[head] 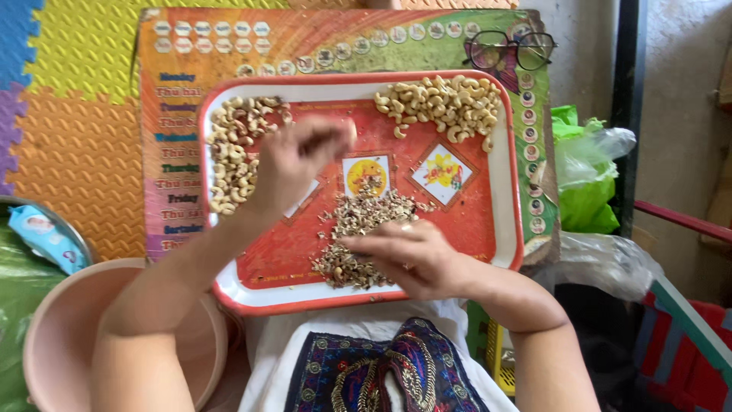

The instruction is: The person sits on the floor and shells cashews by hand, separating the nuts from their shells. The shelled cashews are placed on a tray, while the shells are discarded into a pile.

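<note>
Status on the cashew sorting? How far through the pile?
Looks done: two heaps of pale cashews on the red tray, one at its back left, one at its back right. In hand: the left hand is raised over the tray, what it holds too blurred to tell; the right hand rests on the brown mixed pile. Left: that middle pile, still sizeable.

Glasses [509, 50] behind tray [503, 175].

The left hand [293, 164] is motion-blurred, so whatever its fingertips pinch cannot be made out. The pink basin [72, 328] is cut off by the bottom edge.
</note>
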